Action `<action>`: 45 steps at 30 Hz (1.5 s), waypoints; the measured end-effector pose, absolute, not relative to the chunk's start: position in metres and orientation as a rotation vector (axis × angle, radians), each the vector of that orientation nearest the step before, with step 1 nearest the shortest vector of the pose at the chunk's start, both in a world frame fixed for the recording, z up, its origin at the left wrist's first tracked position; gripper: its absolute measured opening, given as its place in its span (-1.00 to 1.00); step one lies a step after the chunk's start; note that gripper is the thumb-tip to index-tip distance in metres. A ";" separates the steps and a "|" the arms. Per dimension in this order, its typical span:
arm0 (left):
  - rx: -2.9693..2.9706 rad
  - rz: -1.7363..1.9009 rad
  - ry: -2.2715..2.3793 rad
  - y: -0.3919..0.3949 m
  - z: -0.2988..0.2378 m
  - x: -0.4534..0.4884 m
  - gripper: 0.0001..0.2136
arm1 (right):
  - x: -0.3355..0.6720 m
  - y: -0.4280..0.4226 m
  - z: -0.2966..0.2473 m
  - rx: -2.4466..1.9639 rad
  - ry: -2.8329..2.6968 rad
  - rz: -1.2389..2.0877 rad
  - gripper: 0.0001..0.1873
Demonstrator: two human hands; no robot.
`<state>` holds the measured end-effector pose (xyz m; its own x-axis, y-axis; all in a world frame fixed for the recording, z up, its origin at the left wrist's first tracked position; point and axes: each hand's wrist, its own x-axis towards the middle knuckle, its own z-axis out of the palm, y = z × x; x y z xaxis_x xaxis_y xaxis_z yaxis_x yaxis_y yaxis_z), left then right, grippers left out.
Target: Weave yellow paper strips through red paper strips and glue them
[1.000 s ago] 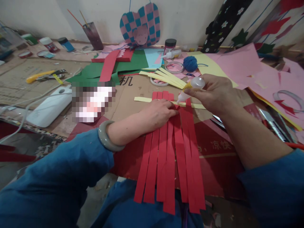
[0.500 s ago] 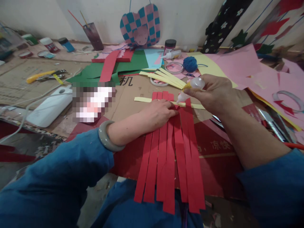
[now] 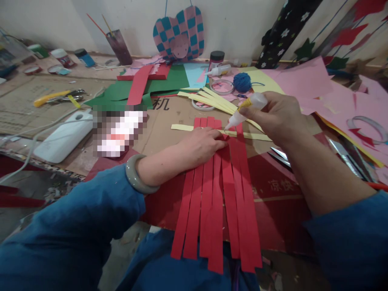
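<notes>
My right hand (image 3: 277, 117) is wrapped round a clear glue bottle (image 3: 239, 118) with a yellow label, tilted nozzle down. Its tip meets or hovers just above a pale yellow paper strip (image 3: 256, 136) lying crosswise. Several long red paper strips (image 3: 216, 226) run side by side from that strip toward my lap. My left hand (image 3: 201, 145) rests over their upper part, its fingers bent and closed on the folded-back end of one red strip near the nozzle. Part of the yellow strip is hidden beneath this hand.
More yellow strips (image 3: 212, 99) fan out behind the bottle, near a blue yarn ball (image 3: 242, 82) and tape rolls. Scissors (image 3: 280, 155) lie by my right forearm. A blurred-out phone (image 3: 121, 133) and a white power bank (image 3: 65, 135) lie at left. Pink paper (image 3: 306, 83) covers the right.
The glue bottle and my right hand have shifted slightly right and up, with the nozzle still at the yellow strip. My left hand stays in place.
</notes>
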<state>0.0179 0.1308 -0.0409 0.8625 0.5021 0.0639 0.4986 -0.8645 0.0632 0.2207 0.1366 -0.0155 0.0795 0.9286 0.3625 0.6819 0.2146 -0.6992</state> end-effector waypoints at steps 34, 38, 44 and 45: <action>3.035 0.153 0.802 0.132 -0.044 0.018 -0.69 | 0.227 0.145 -0.028 -1.407 -1.444 0.705 -0.78; 3.024 0.116 0.813 0.131 -0.041 0.019 -0.68 | 0.227 0.145 -0.027 -1.412 -1.383 0.751 -0.79; 3.008 0.077 0.830 0.131 -0.041 0.019 -0.69 | 0.232 0.147 -0.029 -1.424 -1.457 0.705 -0.78; 3.008 0.097 0.820 0.131 -0.041 0.019 -0.69 | 0.232 0.147 -0.030 -1.442 -1.472 0.697 -0.78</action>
